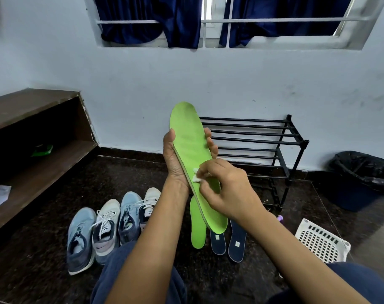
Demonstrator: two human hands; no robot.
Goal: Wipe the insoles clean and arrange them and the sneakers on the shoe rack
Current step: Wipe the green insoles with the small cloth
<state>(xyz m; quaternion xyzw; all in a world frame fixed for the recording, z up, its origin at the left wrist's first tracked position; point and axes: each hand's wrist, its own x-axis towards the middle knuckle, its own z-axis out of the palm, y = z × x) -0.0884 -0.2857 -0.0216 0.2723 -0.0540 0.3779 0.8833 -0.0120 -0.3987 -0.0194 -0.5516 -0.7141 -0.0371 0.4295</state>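
My left hand grips a bright green insole from behind, toe end pointing up. My right hand pinches a small white wipe against the insole's lower middle. A second green insole lies on the dark floor below, beside two navy insoles. Several sneakers, light blue and white, stand in a row on the floor to the left. The black metal shoe rack stands bare against the wall behind my hands.
A brown wooden shelf unit is at the left. A white perforated basket lies on the floor at the right, and a bin with a black liner stands beyond it. My knees in blue trousers fill the bottom.
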